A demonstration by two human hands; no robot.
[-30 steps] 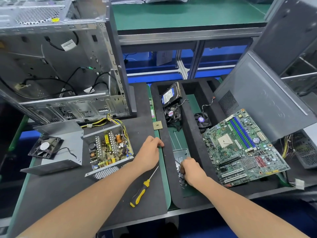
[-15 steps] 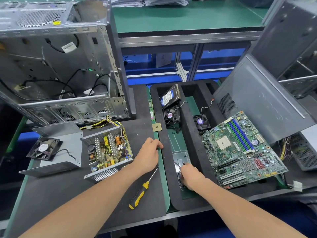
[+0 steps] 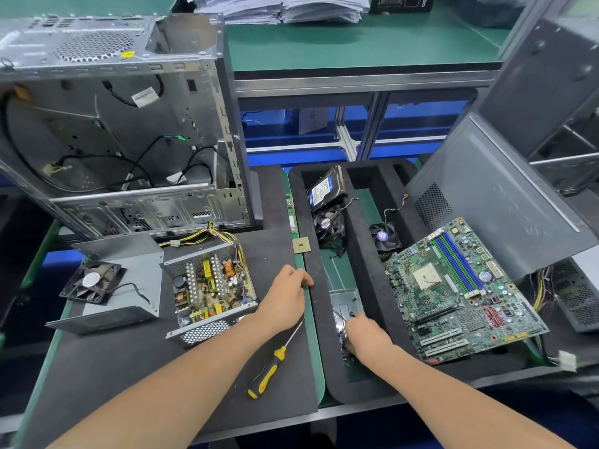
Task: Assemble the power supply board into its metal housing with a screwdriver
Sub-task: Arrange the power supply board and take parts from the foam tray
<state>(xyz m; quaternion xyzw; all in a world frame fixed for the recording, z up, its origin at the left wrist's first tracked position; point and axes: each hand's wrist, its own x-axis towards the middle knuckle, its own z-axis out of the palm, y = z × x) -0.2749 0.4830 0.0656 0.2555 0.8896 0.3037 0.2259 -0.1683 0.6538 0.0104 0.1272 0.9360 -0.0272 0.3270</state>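
Observation:
The power supply board (image 3: 210, 286) sits in its perforated metal housing base (image 3: 207, 332) on the black mat, with yellow and black wires trailing behind it. The housing cover (image 3: 129, 264) lies to the left beside a loose black fan (image 3: 92, 281). A yellow-handled screwdriver (image 3: 269, 371) lies on the mat under my left wrist. My left hand (image 3: 287, 299) rests at the mat's right edge, fingers loosely bent over it. My right hand (image 3: 368, 335) reaches into a clear tray of small screws (image 3: 345, 298); its fingertips are hidden.
An open computer case (image 3: 113, 140) stands at the back left. The black foam tray (image 3: 363, 260) holds a hard drive (image 3: 324, 187) and two fans. A motherboard (image 3: 460, 293) leans on its right side under a grey side panel (image 3: 502, 202). A CPU chip (image 3: 301, 245) lies by the tray.
My right hand has crept slightly forward in the screw tray. My left hand and the screwdriver have stayed where they were.

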